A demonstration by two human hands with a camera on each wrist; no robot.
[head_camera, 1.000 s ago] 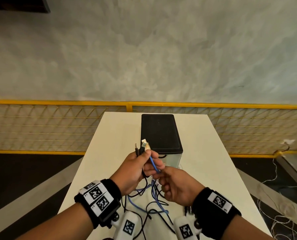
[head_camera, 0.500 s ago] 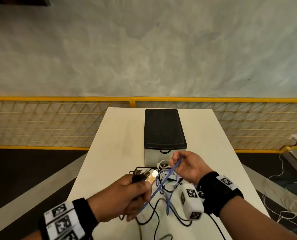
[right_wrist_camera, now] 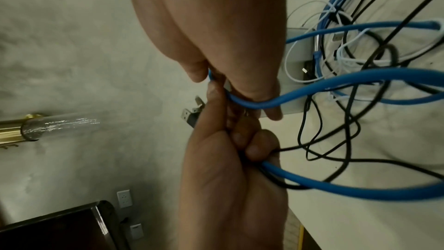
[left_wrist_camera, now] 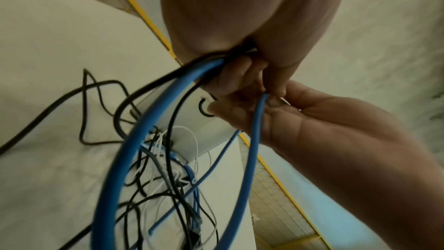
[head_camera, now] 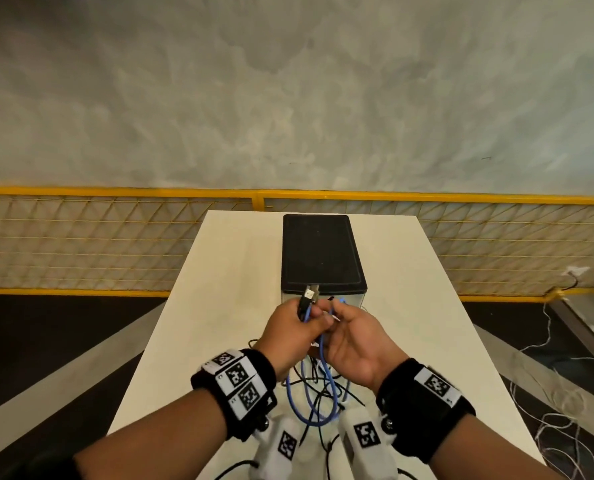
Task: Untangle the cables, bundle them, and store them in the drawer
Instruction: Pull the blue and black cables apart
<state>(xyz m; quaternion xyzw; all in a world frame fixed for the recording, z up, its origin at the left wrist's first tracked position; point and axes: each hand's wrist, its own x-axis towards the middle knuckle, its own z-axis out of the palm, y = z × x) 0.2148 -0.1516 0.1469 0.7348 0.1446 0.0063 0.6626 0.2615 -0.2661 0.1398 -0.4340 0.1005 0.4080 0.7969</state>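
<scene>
A blue cable [head_camera: 308, 407] hangs in loops below my two hands, which meet just in front of the drawer box [head_camera: 319, 254]. My left hand [head_camera: 309, 317] grips the blue cable together with a black cable, and their metal plugs [head_camera: 311, 292] stick up above its fingers. My right hand [head_camera: 337, 311] pinches a loop of the blue cable [right_wrist_camera: 336, 85] against the left hand [right_wrist_camera: 228, 178]. A tangle of black, white and blue cables [left_wrist_camera: 168, 168] lies on the table under the hands, in front of the shut drawer front [left_wrist_camera: 192, 140].
The cream table [head_camera: 219, 306] has bare room to the left and right of the black-topped box. A yellow mesh fence [head_camera: 115, 237] runs behind the table. Loose white wires [head_camera: 548, 393] lie on the floor at the right.
Half a second ago my hands were apart, the right one stretching the blue cable towards the box. Now the right hand has brought a loop back to the raised left hand.
</scene>
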